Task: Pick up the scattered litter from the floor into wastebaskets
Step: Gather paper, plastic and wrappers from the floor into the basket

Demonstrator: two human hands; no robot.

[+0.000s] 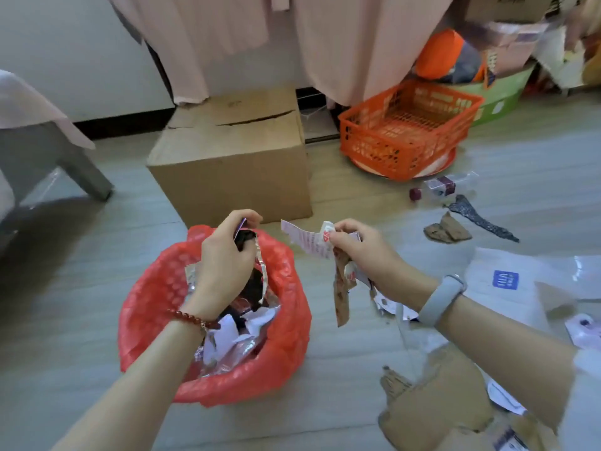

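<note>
Left hand [224, 255] pinching crinkled foil wrapper [261, 271] over red-lined wastebasket [286, 346]; right hand [361, 252] fingers clamped on torn paper scraps [305, 244].

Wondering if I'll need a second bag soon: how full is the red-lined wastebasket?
Partly full. The red-lined wastebasket holds foil wrappers and paper scraps lying below its rim, with liner wall showing above them.

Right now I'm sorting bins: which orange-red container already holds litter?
The wastebasket lined with a red plastic bag, under the left hand. The orange lattice basket behind looks empty.
</note>
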